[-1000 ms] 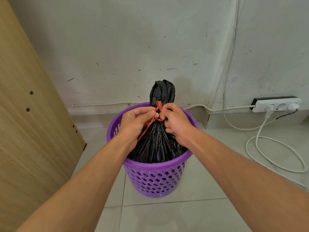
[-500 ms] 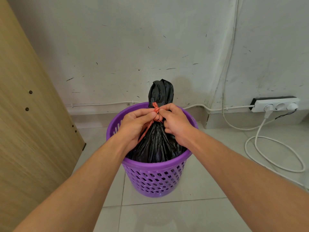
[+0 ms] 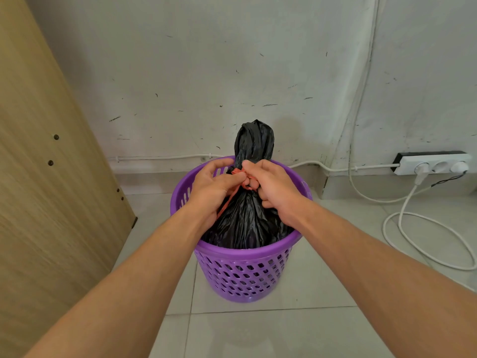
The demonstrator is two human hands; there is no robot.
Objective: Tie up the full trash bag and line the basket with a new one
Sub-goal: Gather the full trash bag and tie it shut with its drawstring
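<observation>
Here the black trash bag [image 3: 245, 223] sits in the purple basket [image 3: 247, 277], neck gathered; the left hand [image 3: 210, 189] and right hand [image 3: 275, 188] both pinch the red tie [image 3: 238, 172] there. Pull both ends evenly outward, snug against the neck; a lopsided tug could likely slip the knot.

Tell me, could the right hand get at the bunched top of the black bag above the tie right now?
Probably yes: the right hand pinches the orange tie just below the bag top, and nothing covers it.
</observation>
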